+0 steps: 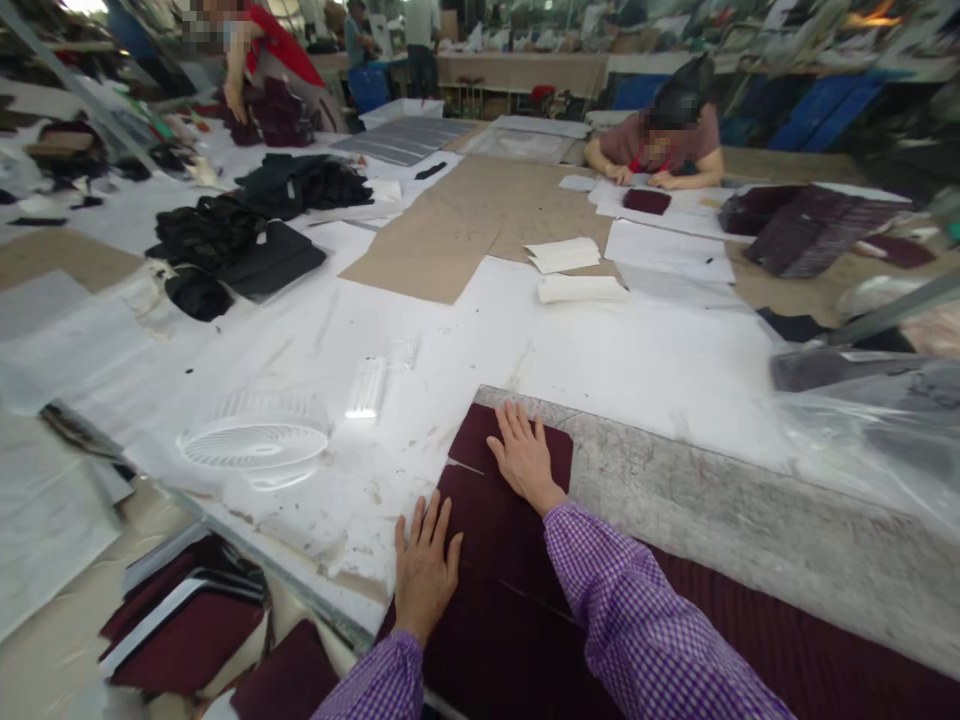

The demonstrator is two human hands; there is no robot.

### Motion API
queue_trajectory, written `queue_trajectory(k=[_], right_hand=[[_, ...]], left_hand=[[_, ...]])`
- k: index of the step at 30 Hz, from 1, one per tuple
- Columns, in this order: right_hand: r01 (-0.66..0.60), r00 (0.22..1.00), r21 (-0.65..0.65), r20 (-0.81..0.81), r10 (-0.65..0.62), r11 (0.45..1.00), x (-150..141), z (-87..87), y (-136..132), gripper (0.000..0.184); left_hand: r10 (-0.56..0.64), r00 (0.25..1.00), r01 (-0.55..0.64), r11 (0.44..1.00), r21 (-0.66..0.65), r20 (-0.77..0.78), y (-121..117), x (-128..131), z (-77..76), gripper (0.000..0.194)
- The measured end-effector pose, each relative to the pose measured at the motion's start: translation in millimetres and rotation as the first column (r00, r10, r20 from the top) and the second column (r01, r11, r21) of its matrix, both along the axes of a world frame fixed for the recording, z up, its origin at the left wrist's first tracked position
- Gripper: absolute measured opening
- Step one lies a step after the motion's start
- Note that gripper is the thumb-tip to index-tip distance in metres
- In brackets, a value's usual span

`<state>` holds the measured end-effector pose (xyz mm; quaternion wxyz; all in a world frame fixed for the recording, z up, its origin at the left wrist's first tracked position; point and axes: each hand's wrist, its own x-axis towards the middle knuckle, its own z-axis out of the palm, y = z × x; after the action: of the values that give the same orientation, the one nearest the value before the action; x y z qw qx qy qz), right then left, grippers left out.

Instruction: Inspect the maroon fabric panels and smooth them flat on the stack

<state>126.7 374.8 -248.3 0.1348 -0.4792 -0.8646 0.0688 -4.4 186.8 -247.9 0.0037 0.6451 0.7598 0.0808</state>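
1. Surface (427, 410): open room left of gray board's (690, 490) far-left corner.
2. Maroon panels (499, 520): dark, flat, at board's left end.
3. Right hand (525, 460) on panels, left hand (426, 575) at their left edge; fingers slightly spread.

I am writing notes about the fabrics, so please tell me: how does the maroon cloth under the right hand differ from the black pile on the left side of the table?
Colour: the maroon cloth is dark red; the black pile is blackish.
Pose: the maroon cloth lies flat; the black pile is mostly crumpled.
Contact: the right hand rests on the maroon cloth; no hand touches the black pile.
Both are dark.
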Motion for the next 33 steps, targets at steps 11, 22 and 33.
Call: queue_trajectory(k=[11,22,33], right_hand=[[0.113,0.993,-0.059,-0.019,-0.114,0.992,60.9,-19.2,-12.4,0.068],[0.137,0.991,-0.133,0.018,-0.136,0.982,60.0,0.6,20.2,0.051],[-0.030,0.999,-0.041,0.017,0.030,0.999,-50.7,-4.6,-41.2,0.046]], left_hand=[[-0.003,1.000,0.003,1.000,0.001,0.013,-2.4,1.5,4.5,0.050],[0.071,0.993,-0.075,0.996,0.041,0.093,-11.5,-4.1,11.7,0.049],[0.056,0.965,-0.072,0.996,0.055,0.255,-14.3,-8.1,10.8,0.050]])
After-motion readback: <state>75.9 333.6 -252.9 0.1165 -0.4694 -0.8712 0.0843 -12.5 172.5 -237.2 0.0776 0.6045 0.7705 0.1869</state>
